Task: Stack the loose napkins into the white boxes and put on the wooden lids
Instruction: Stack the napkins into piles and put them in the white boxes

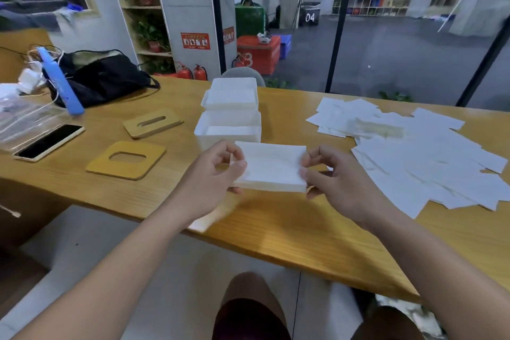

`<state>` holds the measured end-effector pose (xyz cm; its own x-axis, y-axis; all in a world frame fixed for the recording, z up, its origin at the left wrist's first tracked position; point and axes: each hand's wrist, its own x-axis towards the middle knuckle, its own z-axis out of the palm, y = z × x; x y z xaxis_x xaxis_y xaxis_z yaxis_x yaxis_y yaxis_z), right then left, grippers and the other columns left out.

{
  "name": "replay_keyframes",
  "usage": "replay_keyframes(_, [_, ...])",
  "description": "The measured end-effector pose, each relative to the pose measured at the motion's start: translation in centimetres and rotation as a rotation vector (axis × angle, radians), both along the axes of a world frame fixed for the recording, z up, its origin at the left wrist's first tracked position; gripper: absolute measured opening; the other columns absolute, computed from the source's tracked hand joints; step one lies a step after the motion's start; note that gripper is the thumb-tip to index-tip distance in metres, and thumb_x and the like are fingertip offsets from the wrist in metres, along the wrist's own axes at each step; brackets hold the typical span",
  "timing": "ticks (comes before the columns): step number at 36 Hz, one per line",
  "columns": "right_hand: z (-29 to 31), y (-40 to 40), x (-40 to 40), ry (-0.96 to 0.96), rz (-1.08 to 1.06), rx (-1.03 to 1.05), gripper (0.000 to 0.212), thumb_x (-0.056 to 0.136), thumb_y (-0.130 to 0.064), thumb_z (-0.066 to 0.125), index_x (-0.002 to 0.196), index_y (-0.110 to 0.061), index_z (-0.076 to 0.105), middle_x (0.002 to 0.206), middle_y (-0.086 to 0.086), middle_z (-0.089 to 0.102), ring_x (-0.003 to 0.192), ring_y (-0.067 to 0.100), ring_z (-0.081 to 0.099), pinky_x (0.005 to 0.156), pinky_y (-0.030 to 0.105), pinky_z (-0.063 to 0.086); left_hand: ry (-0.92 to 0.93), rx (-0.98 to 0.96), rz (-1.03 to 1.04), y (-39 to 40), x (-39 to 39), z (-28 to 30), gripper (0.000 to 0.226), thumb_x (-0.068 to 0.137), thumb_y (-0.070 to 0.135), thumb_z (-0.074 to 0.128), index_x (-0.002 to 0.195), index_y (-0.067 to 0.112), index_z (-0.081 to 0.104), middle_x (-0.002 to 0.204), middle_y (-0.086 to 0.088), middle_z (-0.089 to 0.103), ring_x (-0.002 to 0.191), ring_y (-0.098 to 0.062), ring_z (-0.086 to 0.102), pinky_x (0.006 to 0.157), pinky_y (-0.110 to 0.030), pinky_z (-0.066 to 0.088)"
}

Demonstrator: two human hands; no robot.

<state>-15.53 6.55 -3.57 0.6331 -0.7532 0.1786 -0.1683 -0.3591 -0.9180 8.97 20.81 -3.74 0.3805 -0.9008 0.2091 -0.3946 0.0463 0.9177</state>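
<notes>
A squared stack of white napkins (271,167) hangs just above the wooden table (276,223), held from both sides. My left hand (218,174) pinches its left edge and my right hand (328,176) pinches its right edge. Just behind the stack stand two white boxes, the near box (229,125) and the far box (231,94), both with napkins inside. Loose napkins (419,154) lie spread over the right part of the table. Two wooden lids lie at the left: one with a wide opening (127,160) and one with a narrow slot (153,122).
A phone (48,142) lies at the left by clear plastic bags. Behind it sit a black bag (102,77), a blue tool (59,80) and white cables. A single white napkin (207,218) lies at the table's front edge under my left forearm. Glass wall stands behind the table.
</notes>
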Motion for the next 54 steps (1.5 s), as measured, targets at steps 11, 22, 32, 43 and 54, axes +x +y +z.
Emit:
replay_keyframes(11, [4.7,-3.6,10.2,0.094,-0.059,-0.269,0.014,0.100,-0.032,0.076,0.110,-0.034,0.067,0.105,-0.006,0.070,0.090,0.008,0.066,0.078,0.027,0.054,-0.460,0.075,0.129,-4.0,8.5,4.2,0.009,0.114,0.034,0.049,0.111,0.037,0.056,0.096,0.004,0.054,0.085,-0.023,0.054,0.066,-0.035,0.043])
replay_keyframes(22, [4.0,-7.1,15.9,0.290,-0.060,-0.380,0.016,0.099,-0.038,0.073,0.110,-0.036,0.062,0.098,-0.015,0.067,0.097,0.012,0.064,0.097,0.048,0.056,-0.847,0.334,0.198,-8.6,12.8,3.9,0.018,0.115,0.030,0.035,0.122,0.036,0.051,0.087,0.003,0.062,0.109,-0.028,0.040,0.088,-0.040,0.027])
replay_keyframes(32, [3.7,-8.2,16.6,0.392,-0.041,-0.444,0.017,0.100,-0.037,0.074,0.112,-0.034,0.062,0.100,-0.016,0.065,0.094,0.011,0.064,0.102,0.051,0.053,-0.926,0.428,0.150,-10.3,13.2,3.9,0.013,0.114,0.033,0.044,0.121,0.035,0.054,0.093,0.013,0.054,0.113,-0.025,0.045,0.102,-0.044,0.032])
replay_keyframes(43, [4.8,-9.5,17.0,0.663,-0.032,-0.815,0.028,0.091,-0.065,0.072,0.098,-0.038,0.072,0.128,-0.010,0.062,0.118,0.023,0.051,0.101,0.046,0.035,-1.123,0.487,0.197,-11.2,12.9,3.7,0.039,0.114,0.030,0.037,0.132,0.041,0.069,0.132,0.000,0.056,0.120,-0.028,0.043,0.097,-0.043,0.032])
replay_keyframes(54, [4.5,-10.2,17.7,0.593,0.028,-0.510,0.046,0.085,-0.050,0.089,0.124,-0.031,0.075,0.121,-0.017,0.073,0.107,0.015,0.063,0.109,0.052,0.047,-1.016,0.479,0.134,-11.5,12.4,4.7,0.021,0.105,0.050,0.063,0.106,0.037,0.080,0.105,0.020,0.071,0.111,-0.016,0.058,0.095,-0.041,0.028])
